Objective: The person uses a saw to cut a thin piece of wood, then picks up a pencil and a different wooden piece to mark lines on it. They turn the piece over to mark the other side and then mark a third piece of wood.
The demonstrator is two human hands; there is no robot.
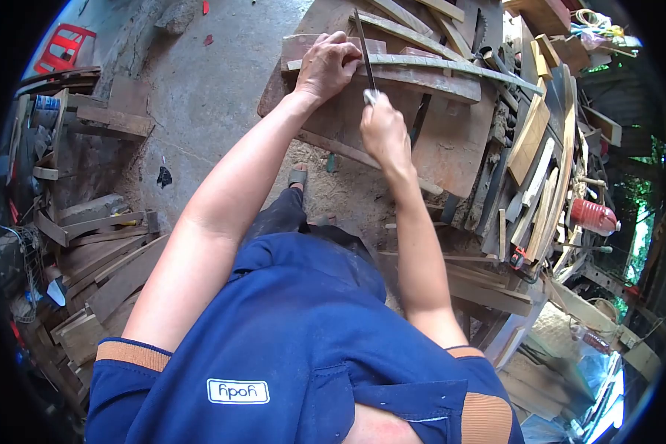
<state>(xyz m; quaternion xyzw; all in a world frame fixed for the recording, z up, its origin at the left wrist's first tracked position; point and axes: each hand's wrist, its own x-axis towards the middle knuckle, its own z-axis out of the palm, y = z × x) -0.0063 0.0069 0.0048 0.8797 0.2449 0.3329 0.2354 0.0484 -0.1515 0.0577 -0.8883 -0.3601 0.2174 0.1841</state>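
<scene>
My left hand (pixel 328 68) is closed on the left end of a long, thin wooden strip (pixel 451 64), pressing it down on a thicker wooden block (pixel 429 83). My right hand (pixel 385 132) grips the pale handle of a handsaw, whose narrow dark blade (pixel 363 44) points away from me. That blade crosses the strip just right of my left fingers. How deep it sits in the wood cannot be made out. Beneath the block lies a broad brown board (pixel 451 152).
Planks and offcuts (pixel 529 140) pile up on the right, near a red plastic bottle (pixel 594 217). More scrap wood (pixel 115 274) is stacked at left. A red plastic chair (pixel 65 47) stands far left on the concrete floor (pixel 207 81). Sawdust (pixel 311 159) lies near my feet.
</scene>
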